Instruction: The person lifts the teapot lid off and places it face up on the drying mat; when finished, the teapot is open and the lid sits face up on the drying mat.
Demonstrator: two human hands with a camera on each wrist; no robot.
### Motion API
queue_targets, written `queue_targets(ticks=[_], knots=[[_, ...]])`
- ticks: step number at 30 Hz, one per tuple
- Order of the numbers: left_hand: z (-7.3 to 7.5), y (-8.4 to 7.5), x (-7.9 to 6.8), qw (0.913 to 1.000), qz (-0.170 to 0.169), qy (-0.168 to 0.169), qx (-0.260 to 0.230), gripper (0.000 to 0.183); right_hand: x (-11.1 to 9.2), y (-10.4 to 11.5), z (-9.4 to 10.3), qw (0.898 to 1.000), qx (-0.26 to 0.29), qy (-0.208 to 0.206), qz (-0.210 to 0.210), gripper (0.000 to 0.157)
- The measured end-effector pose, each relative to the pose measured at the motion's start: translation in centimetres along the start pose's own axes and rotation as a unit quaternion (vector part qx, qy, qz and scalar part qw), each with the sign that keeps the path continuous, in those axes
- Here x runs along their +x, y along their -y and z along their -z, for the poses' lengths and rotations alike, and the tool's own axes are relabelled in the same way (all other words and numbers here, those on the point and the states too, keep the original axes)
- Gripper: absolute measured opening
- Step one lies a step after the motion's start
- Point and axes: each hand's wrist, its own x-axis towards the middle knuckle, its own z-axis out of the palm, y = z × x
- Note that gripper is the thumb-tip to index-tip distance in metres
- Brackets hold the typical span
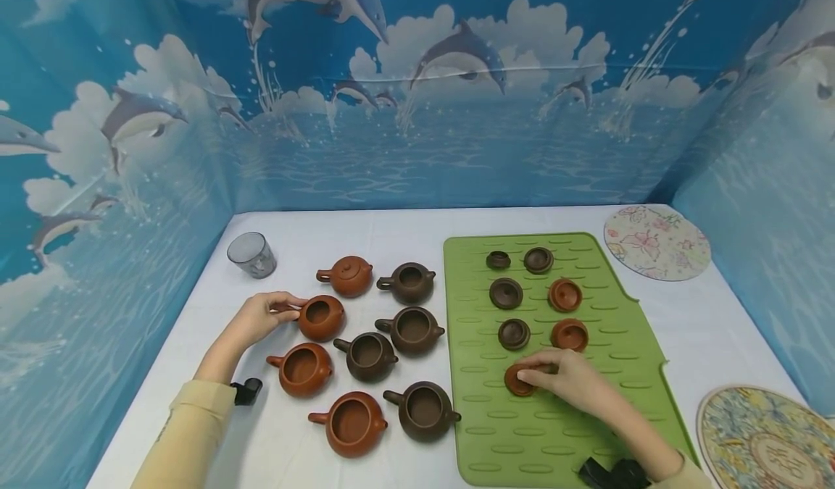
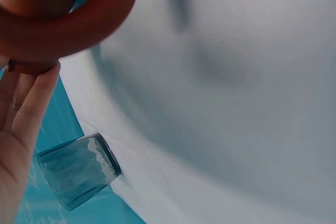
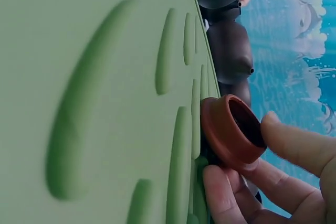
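Note:
My left hand [image 1: 261,319] grips a lidless orange-brown teapot [image 1: 333,324] on the handle side. Its round handle [image 2: 100,30] looms close in the left wrist view, with fingertips at the pot below it. On the green mat, my right hand [image 1: 567,382] pinches a reddish-brown teapot lid [image 1: 512,380] between thumb and fingers. The right wrist view shows this lid [image 3: 220,132] with its hollow side up, close over the mat. Beyond it lie two more reddish lids [image 1: 570,335] and several dark brown lids [image 1: 514,335].
Several open teapots stand around the left hand, orange-brown ones [image 1: 355,424] and dark ones [image 1: 425,411]. One orange teapot [image 1: 351,277] at the back wears its lid. A glass [image 1: 253,255] stands back left. Two round patterned mats [image 1: 657,243] [image 1: 770,438] lie right of the green mat [image 1: 483,431].

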Motion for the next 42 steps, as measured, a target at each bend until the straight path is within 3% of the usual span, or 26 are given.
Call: queue_targets(ticks=[5, 14, 22, 33, 42], knots=[[0.0, -0.4, 0.5, 1.0, -0.007, 0.001, 0.006, 0.024, -0.1, -0.2, 0.2, 1.0, 0.011, -0.01, 0.002, 0.039], [0.3, -1.0, 1.4, 0.9997, -0.017, 0.013, 0.011, 0.025, -0.6, 0.7, 0.9, 0.998, -0.023, -0.047, 0.014, 0.038], [1.1, -1.0, 1.5, 0.9989, -0.03, 0.029, 0.018, 0.025, 0.2, 2.8, 1.9, 0.993, -0.043, -0.081, 0.069, 0.034], [2.5, -2.8, 1.9, 0.9964, -0.062, 0.021, 0.055, 0.031, 5.3, 9.5, 1.6, 0.986, -0.042, -0.065, 0.15, 0.027], [2.6, -4.1, 3.5, 0.9948, -0.078, 0.011, 0.065, 0.03, 10.7, 15.3, -0.4, 0.984, -0.023, -0.016, 0.176, 0.023]])
